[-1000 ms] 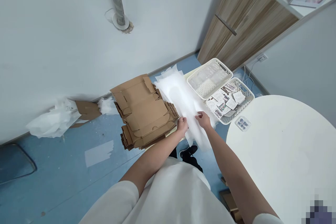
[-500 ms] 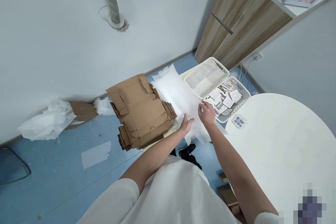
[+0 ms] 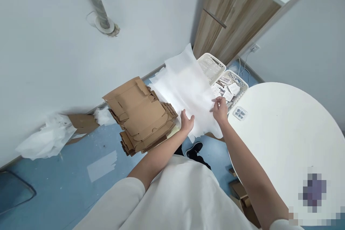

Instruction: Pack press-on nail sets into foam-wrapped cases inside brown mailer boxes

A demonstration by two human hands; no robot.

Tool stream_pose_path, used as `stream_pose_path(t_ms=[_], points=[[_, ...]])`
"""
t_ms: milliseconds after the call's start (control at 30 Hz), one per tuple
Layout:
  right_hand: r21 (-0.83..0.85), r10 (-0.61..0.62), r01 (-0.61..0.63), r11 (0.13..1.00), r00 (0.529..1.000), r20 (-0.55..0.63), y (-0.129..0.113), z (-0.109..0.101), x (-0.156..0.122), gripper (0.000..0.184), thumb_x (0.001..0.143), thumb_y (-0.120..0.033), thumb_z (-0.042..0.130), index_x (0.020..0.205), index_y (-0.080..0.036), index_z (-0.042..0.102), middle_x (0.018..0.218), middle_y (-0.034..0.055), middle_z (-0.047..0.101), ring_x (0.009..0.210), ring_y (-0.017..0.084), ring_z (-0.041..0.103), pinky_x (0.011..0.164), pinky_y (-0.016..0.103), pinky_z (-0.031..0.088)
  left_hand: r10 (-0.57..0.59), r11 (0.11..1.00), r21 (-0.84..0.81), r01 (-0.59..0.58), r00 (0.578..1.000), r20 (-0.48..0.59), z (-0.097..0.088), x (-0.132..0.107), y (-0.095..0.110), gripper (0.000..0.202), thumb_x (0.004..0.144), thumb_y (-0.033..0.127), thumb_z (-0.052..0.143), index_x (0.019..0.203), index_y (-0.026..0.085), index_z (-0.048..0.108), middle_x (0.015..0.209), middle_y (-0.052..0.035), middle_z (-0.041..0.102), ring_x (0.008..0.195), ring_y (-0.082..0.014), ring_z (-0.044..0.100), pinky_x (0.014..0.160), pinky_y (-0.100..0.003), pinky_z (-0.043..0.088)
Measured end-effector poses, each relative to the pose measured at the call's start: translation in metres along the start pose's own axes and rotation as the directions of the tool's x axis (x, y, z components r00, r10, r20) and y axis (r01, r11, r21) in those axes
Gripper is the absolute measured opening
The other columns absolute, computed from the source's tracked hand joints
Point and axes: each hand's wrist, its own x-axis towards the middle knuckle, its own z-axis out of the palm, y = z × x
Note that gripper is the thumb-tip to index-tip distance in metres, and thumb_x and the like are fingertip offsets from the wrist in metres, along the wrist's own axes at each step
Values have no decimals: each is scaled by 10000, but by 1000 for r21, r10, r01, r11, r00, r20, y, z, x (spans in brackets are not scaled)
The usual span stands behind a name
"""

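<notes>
A thin white paper sheet (image 3: 185, 82) spreads over a stack of similar sheets and overlaps the near side of two baskets. My right hand (image 3: 220, 109) pinches its right edge between thumb and fingers. Over the near left part of the paper is my left hand (image 3: 187, 122), thumb and fingers apart, holding nothing; whether it touches the sheet I cannot tell. Left of the paper lies a pile of flat brown cardboard boxes (image 3: 142, 115). The white basket (image 3: 244, 88) by my right hand contains printed cards (image 3: 228, 91).
Behind the paper, another white basket (image 3: 221, 64) holds clear plastic cases. On the right, a round white table (image 3: 285, 133) carries a small clear case (image 3: 239, 113). Cardboard boxes (image 3: 238, 190) stand under its edge. White plastic wrapping (image 3: 48, 134) lies along the wall, near a wooden cabinet (image 3: 231, 14).
The top sheet has shifted right and away from me, now covering part of the baskets. My right hand has moved right with its edge; my left hand has opened wider. The view has shifted.
</notes>
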Motion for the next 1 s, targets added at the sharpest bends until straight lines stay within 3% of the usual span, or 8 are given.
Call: stream_pose_path(t_ms=[67, 167, 300, 400, 533, 667, 833, 1000], points=[[89, 55, -51, 995, 997, -44, 6, -15, -4, 238, 792, -238, 301, 970, -192, 451, 922, 34, 570, 460, 66, 494, 526, 240, 410, 4, 1000, -29, -3, 1000, 13, 7, -3, 4, 661, 795, 361, 469, 1332, 166, 136, 1423, -111, 121, 1305, -210, 129, 1041, -297, 166], [201, 152, -131, 971, 984, -90, 18, -42, -16, 221, 764, -256, 351, 884, -174, 518, 803, 20, 573, 467, 66, 455, 474, 217, 379, 36, 992, -124, -26, 996, 80, 22, -9, 10, 656, 807, 374, 459, 1338, 178, 128, 1377, -135, 237, 1235, -208, 308, 967, -282, 290], [372, 262, -174, 912, 944, -200, 40, -83, -43, 246, 724, -265, 413, 875, -158, 574, 707, 3, 560, 489, 70, 440, 469, 211, 374, 121, 970, -235, -66, 966, 227, 51, -25, 19, 629, 786, 321, 508, 1319, 169, 212, 1070, -110, 529, 860, -143, 579, 765, -250, 421], [453, 324, -166, 876, 898, -299, 60, -116, -73, 292, 711, -287, 443, 931, -156, 583, 820, 29, 597, 528, 77, 479, 507, 231, 414, 215, 961, -233, -150, 933, 287, 80, -43, 22, 617, 754, 245, 543, 1300, 183, 262, 863, -31, 558, 581, -68, 547, 619, -211, 426], [459, 390, -179, 870, 820, -420, 96, -164, -125, 397, 704, -346, 484, 1056, -173, 552, 1069, 78, 571, 614, 96, 533, 562, 252, 453, 359, 932, -168, -320, 878, 316, 126, -72, 26, 584, 730, 177, 537, 1266, 176, 303, 778, 2, 552, 463, -39, 436, 528, -188, 391], [442, 433, -228, 868, 783, -447, 145, -212, -184, 469, 712, -370, 479, 1148, -199, 496, 1187, 94, 510, 631, 100, 555, 602, 280, 477, 464, 878, -77, -473, 801, 379, 173, -107, 30, 492, 714, 154, 530, 1185, 176, 388, 809, -9, 587, 454, -43, 415, 538, -195, 394], [380, 463, -309, 872, 773, -434, 212, -254, -237, 514, 707, -358, 476, 1197, -207, 446, 1200, 93, 492, 646, 112, 559, 620, 307, 494, 493, 789, 84, -609, 708, 507, 223, -148, 30, 204, 741, 157, 477, 914, 166, 585, 844, -38, 615, 623, -95, 535, 678, -248, 436], [189, 430, -386, 903, 813, -393, 263, -276, -255, 541, 700, -302, 472, 1228, -203, 404, 1161, 79, 501, 732, 145, 558, 724, 343, 477, 411, 749, 217, -626, 695, 590, 259, -172, 24, 282, 748, 193, 485, 1016, 162, 567, 995, -72, 608, 822, -157, 570, 789, -303, 438]])
